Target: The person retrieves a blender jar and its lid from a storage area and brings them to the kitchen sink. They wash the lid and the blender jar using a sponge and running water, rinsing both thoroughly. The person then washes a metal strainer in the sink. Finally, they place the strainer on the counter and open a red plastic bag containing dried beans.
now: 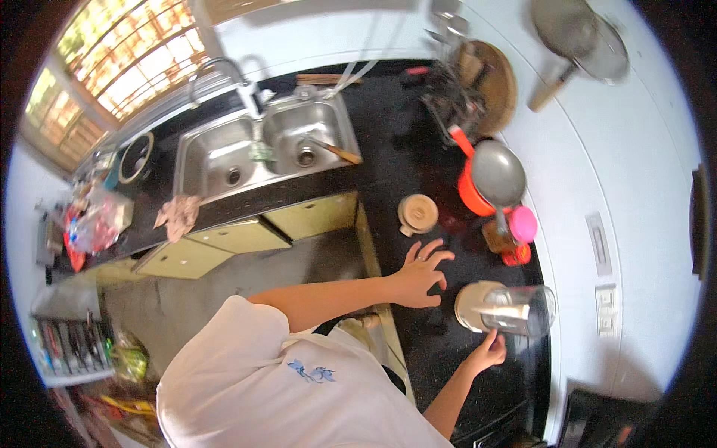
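My left hand (420,279) reaches over the black counter with its fingers spread, holding nothing. Just beyond it stands a mug (419,213) of light brown drink. To the right is a blender with a cream base (472,308) and a clear jug (529,310), which has something pale showing through its wall. My right hand (488,354) is at the near side of the blender. Its fingers are curled, and the thumb rests against the lower edge of the jug; the exact hold is partly hidden.
A red pan (472,193) and a grey pan (499,173) sit by the wall, beside a pink-lidded jar (522,224). A double sink (258,142) holds a wooden-handled utensil (334,148). A cloth (178,216) hangs over the counter edge. Wall sockets (606,309) are at right.
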### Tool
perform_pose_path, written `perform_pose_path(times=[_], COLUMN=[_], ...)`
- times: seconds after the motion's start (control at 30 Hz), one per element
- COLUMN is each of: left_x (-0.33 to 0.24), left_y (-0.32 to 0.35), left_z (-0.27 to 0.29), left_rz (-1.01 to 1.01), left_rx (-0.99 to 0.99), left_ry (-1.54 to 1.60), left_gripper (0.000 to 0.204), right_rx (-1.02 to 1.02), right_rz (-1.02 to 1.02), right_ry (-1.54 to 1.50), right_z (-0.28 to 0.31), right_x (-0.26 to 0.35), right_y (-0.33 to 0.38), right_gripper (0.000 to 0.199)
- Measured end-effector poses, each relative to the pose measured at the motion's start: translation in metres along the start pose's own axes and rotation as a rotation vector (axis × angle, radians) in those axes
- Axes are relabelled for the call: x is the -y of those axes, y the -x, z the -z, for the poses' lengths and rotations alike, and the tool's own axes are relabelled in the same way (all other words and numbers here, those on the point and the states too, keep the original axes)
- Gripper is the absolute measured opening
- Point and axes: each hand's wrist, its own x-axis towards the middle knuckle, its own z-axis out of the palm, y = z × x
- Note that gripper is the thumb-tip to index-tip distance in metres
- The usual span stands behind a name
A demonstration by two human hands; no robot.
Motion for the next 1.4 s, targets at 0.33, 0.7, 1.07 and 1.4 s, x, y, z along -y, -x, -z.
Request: perform_pose_path(times=[0.33, 0.7, 1.07, 1.4], left_x=[0.112, 0.169, 0.233, 0.265], left_y=[0.179, 0.188, 0.069, -0.110], left_z=[0.096, 0.199, 0.284, 0.363], left_rz=[0.261, 0.270, 0.220, -0.007], left_rx=[-0.328, -0.210, -0.384, -0.150], left_ry=[0.340, 0.577, 0.164, 0.301], left_gripper=[0.068, 0.087, 0.044, 0.066], right_rx=[0.353, 0.487, -0.192, -0.130], right_rz=[0.058, 0.141, 0.461, 0.544], right_ry=[-0.571, -0.688, -0.414, -0.763], right_z=[-0.120, -0.160, -0.301, -0.271], right_x=[0.172, 0.408, 0.489, 0.500], right_y=[0.102, -0.147, -0.349, -0.329], right_gripper=[0.035, 0.056, 0.054, 0.017])
